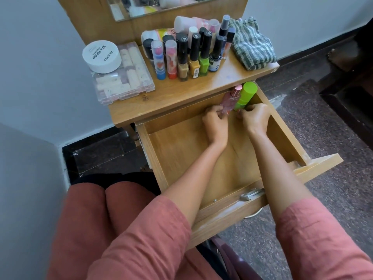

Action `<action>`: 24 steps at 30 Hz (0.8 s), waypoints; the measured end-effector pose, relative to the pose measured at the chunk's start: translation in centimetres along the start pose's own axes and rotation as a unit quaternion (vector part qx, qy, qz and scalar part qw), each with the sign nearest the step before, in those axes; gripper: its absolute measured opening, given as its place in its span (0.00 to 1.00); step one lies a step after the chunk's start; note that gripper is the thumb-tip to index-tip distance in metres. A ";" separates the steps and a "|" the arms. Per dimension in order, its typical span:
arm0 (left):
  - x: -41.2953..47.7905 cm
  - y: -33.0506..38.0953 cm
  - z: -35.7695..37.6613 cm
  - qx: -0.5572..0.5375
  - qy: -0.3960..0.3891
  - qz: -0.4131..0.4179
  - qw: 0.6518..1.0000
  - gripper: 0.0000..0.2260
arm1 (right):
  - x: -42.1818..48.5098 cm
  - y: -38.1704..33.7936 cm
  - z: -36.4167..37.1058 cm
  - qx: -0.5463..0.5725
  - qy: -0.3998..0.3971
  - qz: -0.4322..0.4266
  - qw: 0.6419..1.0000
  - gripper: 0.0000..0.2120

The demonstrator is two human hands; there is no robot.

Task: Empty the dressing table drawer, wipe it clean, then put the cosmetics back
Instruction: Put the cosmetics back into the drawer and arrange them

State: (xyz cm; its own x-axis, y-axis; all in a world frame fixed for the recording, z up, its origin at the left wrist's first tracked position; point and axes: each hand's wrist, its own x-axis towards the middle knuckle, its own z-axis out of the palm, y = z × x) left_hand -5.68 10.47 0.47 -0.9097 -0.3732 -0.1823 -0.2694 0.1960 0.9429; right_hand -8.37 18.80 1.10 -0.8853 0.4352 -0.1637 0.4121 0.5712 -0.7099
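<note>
Wooden and pulled open, the drawer [286,136] holds just two things at its far right corner: a pink tube [230,99] and a green bottle [245,96]. Our left hand [215,123] pinches the tube; our right hand [255,117] curls at the bottle's base. Glossy nail polish bottles [193,55] and a striped cloth [252,45] crowd the tabletop [181,91].

"zudio nail polish" on white tub [102,56]

We lose the pink tube [230,102] and green bottle [245,96] bases behind curled fingers [212,114]; mirror [161,5] cut off at the far edge.
</note>
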 end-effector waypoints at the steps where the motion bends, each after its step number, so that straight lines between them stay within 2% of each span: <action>1: -0.3 0.1 -0.4 -0.001 -0.001 0.007 1.000 0.08 | -0.3 0.0 -0.2 -0.005 -0.003 -0.001 1.000 0.08; 5: -2.1 1.2 -2.4 -0.032 0.008 0.031 0.999 0.07 | -2.2 -1.2 -1.2 0.023 0.010 -0.014 1.000 0.07; 9: -4.0 2.1 -5.2 -0.031 -0.011 0.070 0.997 0.05 | -5.8 -3.3 -1.6 0.169 0.008 -0.016 0.986 0.05; 13: -5.5 2.3 -8.8 -0.033 -0.010 0.105 0.994 0.05 | -9.8 -5.4 -1.2 0.238 -0.011 -0.037 0.971 0.05; 19: -5.3 3.0 -15.1 -0.048 0.077 0.144 0.985 0.04 | -13.1 -9.6 0.9 0.239 -0.055 -0.086 0.966 0.05; 24: -3.1 3.8 -19.7 -0.091 0.182 0.145 0.968 0.04 | -14.4 -12.8 3.4 0.207 -0.037 -0.125 0.970 0.10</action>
State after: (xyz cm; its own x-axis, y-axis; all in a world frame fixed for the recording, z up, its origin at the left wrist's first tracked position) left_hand 2.37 -5.46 10.14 -0.7576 -0.6281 0.1775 0.0718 0.1901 0.9791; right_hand -1.63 2.85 10.28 -0.9657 0.2595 0.0117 0.0740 0.3181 -0.9452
